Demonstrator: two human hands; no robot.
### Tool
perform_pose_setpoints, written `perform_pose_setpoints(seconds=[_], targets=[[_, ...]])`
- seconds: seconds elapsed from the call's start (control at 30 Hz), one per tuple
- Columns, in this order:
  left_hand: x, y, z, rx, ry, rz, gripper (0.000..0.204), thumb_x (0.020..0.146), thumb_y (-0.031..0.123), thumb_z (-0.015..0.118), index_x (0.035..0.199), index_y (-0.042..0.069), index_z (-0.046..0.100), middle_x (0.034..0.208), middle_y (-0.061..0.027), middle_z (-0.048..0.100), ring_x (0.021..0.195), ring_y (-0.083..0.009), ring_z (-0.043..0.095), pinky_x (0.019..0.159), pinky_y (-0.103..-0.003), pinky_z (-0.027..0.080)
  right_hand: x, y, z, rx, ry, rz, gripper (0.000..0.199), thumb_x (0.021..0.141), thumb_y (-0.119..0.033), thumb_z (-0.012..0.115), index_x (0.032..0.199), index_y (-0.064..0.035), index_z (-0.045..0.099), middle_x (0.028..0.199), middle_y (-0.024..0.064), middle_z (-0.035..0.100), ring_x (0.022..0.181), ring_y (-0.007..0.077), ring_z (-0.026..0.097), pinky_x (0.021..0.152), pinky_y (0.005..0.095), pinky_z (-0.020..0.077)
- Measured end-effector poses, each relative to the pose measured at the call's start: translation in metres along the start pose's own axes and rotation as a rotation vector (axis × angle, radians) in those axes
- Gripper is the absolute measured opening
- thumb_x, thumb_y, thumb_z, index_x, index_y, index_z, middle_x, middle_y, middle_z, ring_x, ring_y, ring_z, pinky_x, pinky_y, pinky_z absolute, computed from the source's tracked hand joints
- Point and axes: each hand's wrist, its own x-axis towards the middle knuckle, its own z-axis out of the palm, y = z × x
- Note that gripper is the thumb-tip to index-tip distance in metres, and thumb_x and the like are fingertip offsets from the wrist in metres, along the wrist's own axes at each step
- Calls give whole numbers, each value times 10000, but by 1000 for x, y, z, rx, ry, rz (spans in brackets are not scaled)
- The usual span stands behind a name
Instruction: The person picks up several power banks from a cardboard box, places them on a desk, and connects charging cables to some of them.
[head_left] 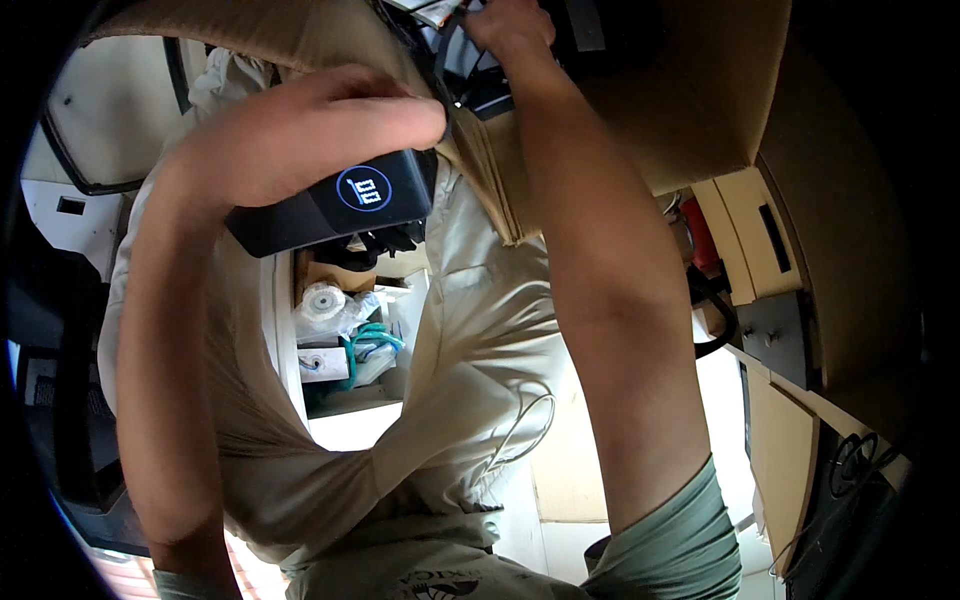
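Observation:
My left hand [350,105] bends inward at the upper left, its fingers curled and mostly hidden. What it grips, if anything, does not show. Just below it, partly covered by the hand and wrist, is a black box-shaped device [330,212] with a lit round display. My right hand [515,28] reaches into an open cardboard box [690,110] at the top. Its fingers bend down among dark cords and black items; the frame edge and the hand itself hide what they touch.
Between my legs stands an open white drawer [350,408] with a white roll [322,301], plastic bags and green tubing [352,355]. A beige cabinet [755,235] stands at the right, near a red object [700,235]. Coiled black cable [855,462] hangs at the far right.

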Motion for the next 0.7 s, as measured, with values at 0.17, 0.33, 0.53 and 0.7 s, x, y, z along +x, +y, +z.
perform_pose_setpoints(seconds=[0.17,0.33,0.53,0.7], targets=[[15,-36,-17,869,154,995,607,726,252,805,1271,108,582,1199,-159,622,1042,-279,664,900,-348,548,-29,12,-13,47,-15,-103,758,824,-410,696,1419,-16,439,1368,221,541,1232,361,559,998,436,491],[9,-39,-4,-127,-33,456,540,840,461,683,1133,11,622,944,-161,690,805,-210,710,732,-269,576,-69,100,11,317,197,-179,892,673,-500,797,1386,-95,446,1232,214,642,1127,377,632,971,445,501],[-95,-84,-6,-699,48,292,484,915,486,508,932,21,644,796,-152,700,646,-204,665,635,-321,557,-214,125,-16,609,289,-251,767,691,-473,790,1269,-31,547,1131,222,674,1051,363,651,927,406,499],[-202,-64,40,-1009,-96,316,596,910,580,599,1045,0,612,884,-178,719,736,-277,725,673,-369,579,-357,138,-55,832,346,-157,669,763,-357,797,1273,-16,531,1110,154,671,1027,249,627,939,359,473]])
